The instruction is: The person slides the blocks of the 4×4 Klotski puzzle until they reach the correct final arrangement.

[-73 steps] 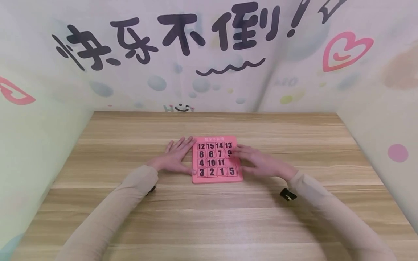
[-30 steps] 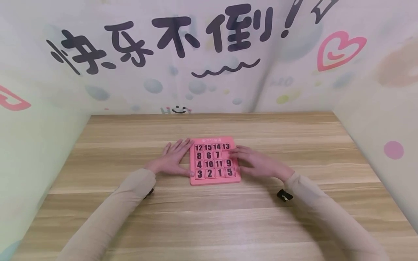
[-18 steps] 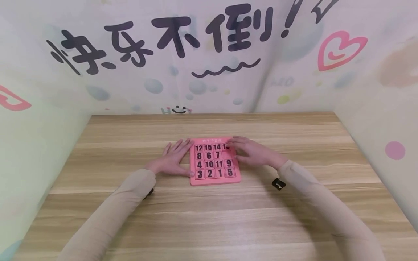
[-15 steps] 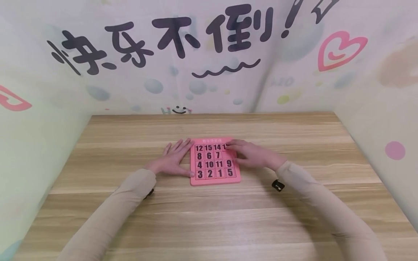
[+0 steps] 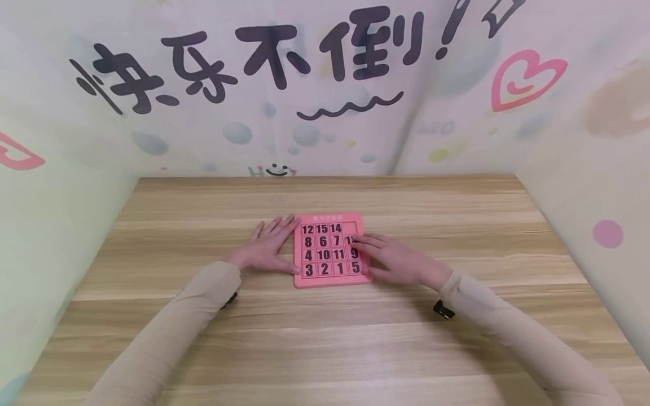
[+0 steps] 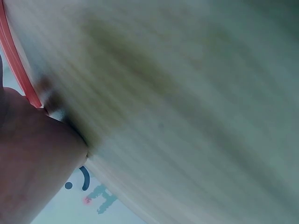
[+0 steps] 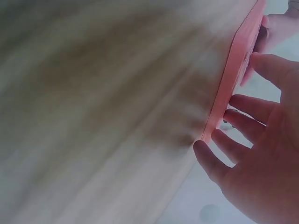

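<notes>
A pink sliding number puzzle [image 5: 332, 283] lies flat on the table. My left hand [image 5: 266, 248] rests beside its left edge, fingers spread to the top-left corner and thumb at the lower left. From the right, my right hand [image 5: 398, 259] reaches over the board. Its fingertips touch the 13 tile [image 5: 348, 239] in the second row and partly cover it; the thumb is by the 5 tile [image 5: 356, 267]. The vacant slot [image 5: 350, 227] sits at the top right, beside the 14. In the right wrist view, slightly bent fingers lie along the puzzle's side [image 7: 233, 70].
The wooden table [image 5: 325, 338] runs back to a printed wall cloth [image 5: 203, 141] with dark lettering, and similar cloth stands at both sides. A black strap piece [image 5: 444, 309] hangs under the right sleeve.
The 13 tile has slid down from the top row into the second-row gap, leaving the top-right slot vacant. My right hand moved toward me with it; my left hand stayed at the edge.
</notes>
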Action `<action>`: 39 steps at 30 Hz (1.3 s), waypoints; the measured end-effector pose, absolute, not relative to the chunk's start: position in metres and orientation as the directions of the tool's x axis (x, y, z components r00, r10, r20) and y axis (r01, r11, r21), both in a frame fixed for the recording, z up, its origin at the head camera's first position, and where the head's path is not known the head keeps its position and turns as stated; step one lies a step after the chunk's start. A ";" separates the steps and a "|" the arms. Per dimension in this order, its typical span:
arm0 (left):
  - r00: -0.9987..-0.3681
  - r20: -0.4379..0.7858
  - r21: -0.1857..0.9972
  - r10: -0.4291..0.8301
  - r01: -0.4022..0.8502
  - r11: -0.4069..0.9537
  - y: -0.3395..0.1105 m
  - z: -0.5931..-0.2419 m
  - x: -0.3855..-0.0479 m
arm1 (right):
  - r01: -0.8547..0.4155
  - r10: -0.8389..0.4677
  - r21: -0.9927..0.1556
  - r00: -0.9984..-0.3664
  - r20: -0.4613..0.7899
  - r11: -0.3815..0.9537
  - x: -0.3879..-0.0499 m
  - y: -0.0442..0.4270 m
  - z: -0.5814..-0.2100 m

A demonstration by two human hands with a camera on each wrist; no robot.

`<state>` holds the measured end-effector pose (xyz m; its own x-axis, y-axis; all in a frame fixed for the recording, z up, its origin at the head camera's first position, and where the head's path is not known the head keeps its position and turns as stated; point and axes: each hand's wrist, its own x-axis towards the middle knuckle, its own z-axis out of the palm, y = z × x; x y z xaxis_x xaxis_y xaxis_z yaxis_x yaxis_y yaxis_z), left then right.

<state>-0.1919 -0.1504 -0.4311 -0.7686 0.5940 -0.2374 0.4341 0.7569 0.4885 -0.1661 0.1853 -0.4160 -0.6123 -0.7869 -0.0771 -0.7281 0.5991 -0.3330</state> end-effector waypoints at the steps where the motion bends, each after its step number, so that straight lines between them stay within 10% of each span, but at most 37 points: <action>1: -0.769 -0.238 0.487 0.594 0.435 0.758 -0.150 -0.431 -0.192 | -0.727 -0.788 -0.342 -0.611 -0.072 0.595 -0.166 0.185 -0.416; 39: -0.773 -0.259 0.469 0.580 0.424 0.775 -0.151 -0.432 -0.193 | -0.700 -0.784 -0.406 -0.617 -0.069 0.587 -0.207 0.166 -0.419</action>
<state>-0.1933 -0.1505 -0.4323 -0.7727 0.5797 -0.2586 0.4241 0.7746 0.4692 -0.2071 0.1656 -0.4191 -0.6170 -0.7839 -0.0694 -0.7004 0.5873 -0.4057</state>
